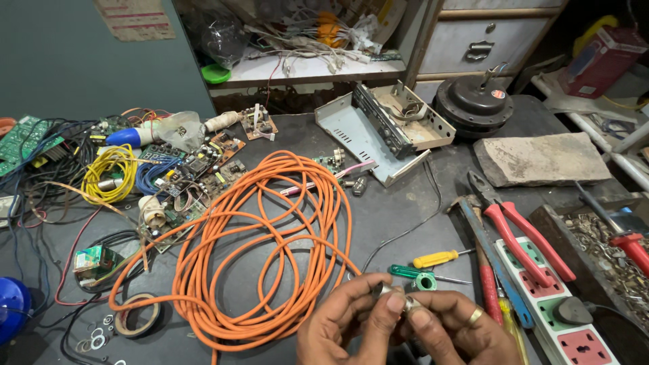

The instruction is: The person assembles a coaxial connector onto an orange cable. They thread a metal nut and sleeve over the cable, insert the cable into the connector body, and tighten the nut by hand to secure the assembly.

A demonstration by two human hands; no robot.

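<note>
Together both hands (pixel 405 324) pinch a small metal part (pixel 395 295).

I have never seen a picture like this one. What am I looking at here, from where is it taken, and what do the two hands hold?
There is no machine here. A camera worn on a person's head looks down at a dark workbench. At the bottom edge the left hand and the right hand, which wears a ring, together pinch a small silvery metal part; what it is I cannot tell. On the bench lie a coiled orange cable, circuit boards, two screwdrivers, red-handled pliers, a power strip, a flat stone and an opened metal case.
</note>
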